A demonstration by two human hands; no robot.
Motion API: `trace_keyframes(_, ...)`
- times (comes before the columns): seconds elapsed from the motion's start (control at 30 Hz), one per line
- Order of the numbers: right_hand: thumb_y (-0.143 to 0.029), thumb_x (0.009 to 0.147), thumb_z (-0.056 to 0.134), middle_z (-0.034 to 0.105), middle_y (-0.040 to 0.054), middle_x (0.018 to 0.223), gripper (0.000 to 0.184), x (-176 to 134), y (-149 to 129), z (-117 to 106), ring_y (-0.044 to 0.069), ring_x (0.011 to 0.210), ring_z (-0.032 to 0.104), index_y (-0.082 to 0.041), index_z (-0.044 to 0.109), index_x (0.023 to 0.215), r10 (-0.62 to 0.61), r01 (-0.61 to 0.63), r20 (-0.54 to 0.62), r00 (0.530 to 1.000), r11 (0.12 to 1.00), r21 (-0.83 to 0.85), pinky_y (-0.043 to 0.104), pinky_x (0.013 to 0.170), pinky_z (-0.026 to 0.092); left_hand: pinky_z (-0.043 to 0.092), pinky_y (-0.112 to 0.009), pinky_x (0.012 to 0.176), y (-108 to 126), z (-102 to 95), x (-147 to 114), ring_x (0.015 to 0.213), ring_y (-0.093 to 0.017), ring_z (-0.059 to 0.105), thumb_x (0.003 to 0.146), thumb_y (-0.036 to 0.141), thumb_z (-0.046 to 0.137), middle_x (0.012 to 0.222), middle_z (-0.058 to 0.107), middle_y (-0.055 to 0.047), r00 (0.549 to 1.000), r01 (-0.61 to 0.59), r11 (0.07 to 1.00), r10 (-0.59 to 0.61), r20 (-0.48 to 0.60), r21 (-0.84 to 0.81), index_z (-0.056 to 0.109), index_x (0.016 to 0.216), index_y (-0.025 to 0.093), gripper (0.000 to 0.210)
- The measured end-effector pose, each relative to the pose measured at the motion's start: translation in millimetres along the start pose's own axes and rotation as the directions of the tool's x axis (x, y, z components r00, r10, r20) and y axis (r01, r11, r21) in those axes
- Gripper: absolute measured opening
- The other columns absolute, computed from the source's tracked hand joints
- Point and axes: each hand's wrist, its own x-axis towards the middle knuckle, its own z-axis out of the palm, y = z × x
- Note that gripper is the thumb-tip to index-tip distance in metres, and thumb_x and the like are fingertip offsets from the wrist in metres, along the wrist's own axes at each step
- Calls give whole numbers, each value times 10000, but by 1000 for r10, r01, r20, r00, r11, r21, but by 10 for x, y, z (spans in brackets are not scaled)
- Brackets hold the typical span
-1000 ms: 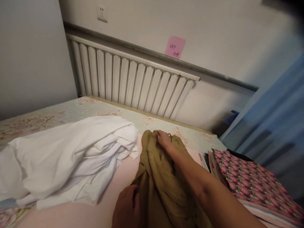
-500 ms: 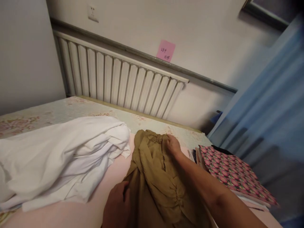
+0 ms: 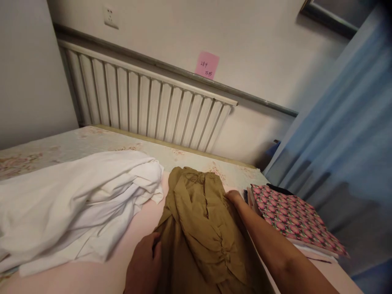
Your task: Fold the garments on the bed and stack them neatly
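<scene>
An olive-brown garment (image 3: 196, 228) lies lengthwise in front of me, folded narrow, with gathered fabric at its far end and a ruched strip lower down. My left hand (image 3: 144, 261) is closed on its left edge near the bottom of the view, thumb on top. At the right edge, towards the far end, my right hand (image 3: 235, 198) pinches the cloth, its fingertips partly hidden. The near end of the garment runs out of view.
Left of the garment lies a rumpled white cloth (image 3: 82, 204). A stack of folded cloth topped by a pink-patterned piece (image 3: 294, 216) sits to the right, beside a blue curtain (image 3: 333, 134). A radiator (image 3: 147, 98) stands against the wall behind the floral-covered bed (image 3: 70, 143).
My right hand has moved from the garment's far right corner a little nearer to me along the right edge. The left hand keeps its place on the left edge. The view has shifted slightly.
</scene>
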Motion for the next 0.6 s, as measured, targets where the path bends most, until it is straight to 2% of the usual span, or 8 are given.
trace_keyframes(0.17, -360, 905, 620, 577, 78, 1228, 304, -10, 204, 104, 215, 1074, 590, -219, 593, 1173, 67, -70, 51, 996, 997, 45, 356, 872, 514, 462, -401, 948, -5, 13, 10, 1055, -244, 613, 845, 336, 369, 1107, 681, -101, 1000, -5, 1000, 5, 10, 28, 619, 1059, 181, 364)
trace_keyframes(0.37, -378, 924, 589, 580, 79, 1220, 349, -63, 248, 80, 208, 1025, 603, -180, 561, 1209, 22, -30, 58, 998, 992, 123, 417, 865, 528, 463, -402, 942, 1, 14, 14, 1055, -252, 611, 847, 340, 364, 1107, 675, -108, 999, -32, 998, 31, 18, 59, 614, 1070, 169, 376)
trace_keyframes(0.47, -395, 934, 559, 625, 111, 1153, 312, -208, 315, 35, 207, 1007, 618, -152, 622, 1119, 7, -15, 48, 999, 987, 161, 378, 878, 506, 467, -375, 931, 25, 2, 12, 1045, -241, 617, 853, 343, 364, 1096, 679, -94, 998, -58, 996, 58, 6, 73, 619, 1057, 178, 366)
trace_keyframes(0.6, -404, 906, 519, 687, 200, 1044, 365, -548, 513, 31, 276, 1031, 640, -99, 704, 985, 3, -6, 11, 1000, 977, 211, 336, 857, 463, 463, -355, 930, 70, -28, 10, 1036, -235, 618, 859, 331, 348, 1091, 676, -101, 998, -68, 993, 66, 24, 93, 619, 1067, 164, 380)
